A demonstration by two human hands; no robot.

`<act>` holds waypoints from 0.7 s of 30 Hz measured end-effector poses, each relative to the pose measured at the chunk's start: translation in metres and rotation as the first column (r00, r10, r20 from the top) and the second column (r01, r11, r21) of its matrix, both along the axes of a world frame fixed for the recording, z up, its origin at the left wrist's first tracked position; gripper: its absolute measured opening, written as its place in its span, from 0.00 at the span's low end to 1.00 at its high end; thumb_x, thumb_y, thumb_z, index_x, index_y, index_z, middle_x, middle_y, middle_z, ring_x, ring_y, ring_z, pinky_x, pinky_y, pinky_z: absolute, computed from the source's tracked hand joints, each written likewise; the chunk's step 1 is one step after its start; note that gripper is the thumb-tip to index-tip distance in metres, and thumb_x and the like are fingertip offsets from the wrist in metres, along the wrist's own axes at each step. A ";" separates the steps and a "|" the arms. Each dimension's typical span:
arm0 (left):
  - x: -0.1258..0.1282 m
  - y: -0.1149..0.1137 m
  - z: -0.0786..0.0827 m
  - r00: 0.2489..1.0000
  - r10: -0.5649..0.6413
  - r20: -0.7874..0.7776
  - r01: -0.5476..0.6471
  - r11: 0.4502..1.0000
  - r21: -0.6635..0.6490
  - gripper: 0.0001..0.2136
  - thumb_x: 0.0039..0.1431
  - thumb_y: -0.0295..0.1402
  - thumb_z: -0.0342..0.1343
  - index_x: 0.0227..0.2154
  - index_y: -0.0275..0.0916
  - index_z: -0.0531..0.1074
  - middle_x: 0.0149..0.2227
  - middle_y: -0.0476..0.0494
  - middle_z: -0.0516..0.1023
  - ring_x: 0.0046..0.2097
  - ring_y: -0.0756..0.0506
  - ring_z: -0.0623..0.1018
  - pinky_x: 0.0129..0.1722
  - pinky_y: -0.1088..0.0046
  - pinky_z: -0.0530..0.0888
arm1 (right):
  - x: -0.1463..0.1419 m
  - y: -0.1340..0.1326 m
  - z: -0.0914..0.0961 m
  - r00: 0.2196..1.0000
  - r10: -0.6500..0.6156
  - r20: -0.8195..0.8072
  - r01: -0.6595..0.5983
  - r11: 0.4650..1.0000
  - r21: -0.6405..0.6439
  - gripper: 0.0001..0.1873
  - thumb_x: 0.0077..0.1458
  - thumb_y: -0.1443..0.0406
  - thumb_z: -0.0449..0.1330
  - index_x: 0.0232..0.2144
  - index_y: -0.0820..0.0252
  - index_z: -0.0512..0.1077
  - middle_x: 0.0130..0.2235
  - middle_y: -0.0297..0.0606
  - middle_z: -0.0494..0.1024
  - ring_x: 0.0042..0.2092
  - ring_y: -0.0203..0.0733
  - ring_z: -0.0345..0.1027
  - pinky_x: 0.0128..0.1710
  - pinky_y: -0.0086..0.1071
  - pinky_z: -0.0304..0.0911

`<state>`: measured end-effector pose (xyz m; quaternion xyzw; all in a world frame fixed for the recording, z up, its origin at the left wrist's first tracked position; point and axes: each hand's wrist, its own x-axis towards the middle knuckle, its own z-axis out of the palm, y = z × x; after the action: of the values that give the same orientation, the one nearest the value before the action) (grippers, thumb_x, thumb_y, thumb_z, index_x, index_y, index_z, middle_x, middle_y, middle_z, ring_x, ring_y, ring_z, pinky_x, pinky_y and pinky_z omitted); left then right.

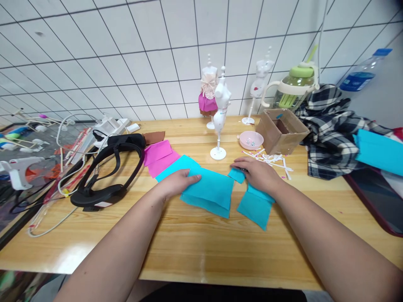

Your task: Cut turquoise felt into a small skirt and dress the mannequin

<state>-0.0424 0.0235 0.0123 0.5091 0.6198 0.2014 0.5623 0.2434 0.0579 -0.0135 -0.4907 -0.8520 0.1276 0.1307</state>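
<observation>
From the head camera, the right hand (258, 174) lies palm down over the top of a small turquoise cloth (255, 205), so that piece's upper edge is hidden; its fingers are loosely curled over something dark near the fingertips, too covered to make out. A little turquoise scrap (236, 175) pokes out just left of that hand. The left hand (179, 183) rests flat, fingers stretched and together, pressing the left edge of the larger turquoise cloth (209, 191) without gripping it. This cloth is folded (two layers show at its lower edge) and lies mid-table (201, 247), touching a pink cloth (160, 157) behind it. The bare white mannequin (220, 113) stands just beyond, with a pink bowl (251, 140), a cardboard box (281, 131) and paper scraps (273, 160) to the right. The headband (103, 176) lies at left.
</observation>
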 end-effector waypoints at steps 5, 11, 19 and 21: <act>0.000 0.002 -0.003 0.997 0.000 0.072 0.001 1.000 -0.015 0.22 0.45 0.54 0.63 0.30 0.39 0.73 0.36 0.41 0.82 0.38 0.39 0.80 0.37 0.65 0.74 | 0.004 0.003 0.001 0.989 -0.141 -0.034 0.142 0.989 0.030 0.13 0.53 0.68 0.58 0.41 0.55 0.76 0.52 0.40 0.74 0.48 0.48 0.70 0.41 0.36 0.64; 0.003 -0.010 0.018 0.511 0.131 -0.849 0.262 0.917 0.299 0.20 0.57 0.48 0.55 0.43 0.37 0.73 0.36 0.35 0.79 0.41 0.31 0.78 0.37 0.58 0.71 | 0.010 0.003 0.013 0.868 -0.266 -0.420 0.136 0.939 -0.315 0.11 0.49 0.60 0.62 0.36 0.57 0.71 0.37 0.35 0.78 0.39 0.44 0.71 0.37 0.34 0.64; 0.012 -0.006 0.008 0.651 -0.053 -0.757 0.708 0.401 0.581 0.12 0.67 0.38 0.48 0.40 0.40 0.75 0.40 0.42 0.78 0.44 0.42 0.75 0.45 0.64 0.70 | -0.018 -0.015 0.000 0.907 -0.182 -0.379 -0.041 0.859 -0.511 0.19 0.48 0.65 0.62 0.45 0.54 0.69 0.32 0.29 0.76 0.34 0.39 0.70 0.34 0.32 0.63; 0.018 -0.005 -0.001 0.623 -0.165 -0.764 0.762 0.349 0.546 0.11 0.67 0.37 0.48 0.41 0.40 0.75 0.41 0.43 0.78 0.45 0.42 0.75 0.46 0.65 0.70 | -0.022 -0.017 -0.001 0.940 -0.163 -0.299 0.016 0.898 -0.439 0.20 0.49 0.66 0.62 0.47 0.53 0.70 0.34 0.31 0.77 0.36 0.40 0.71 0.35 0.32 0.63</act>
<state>-0.0246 0.0183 0.0110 0.9097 0.3931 0.1235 0.0519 0.2211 0.0413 -0.0142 -0.5182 -0.7452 0.3862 0.1646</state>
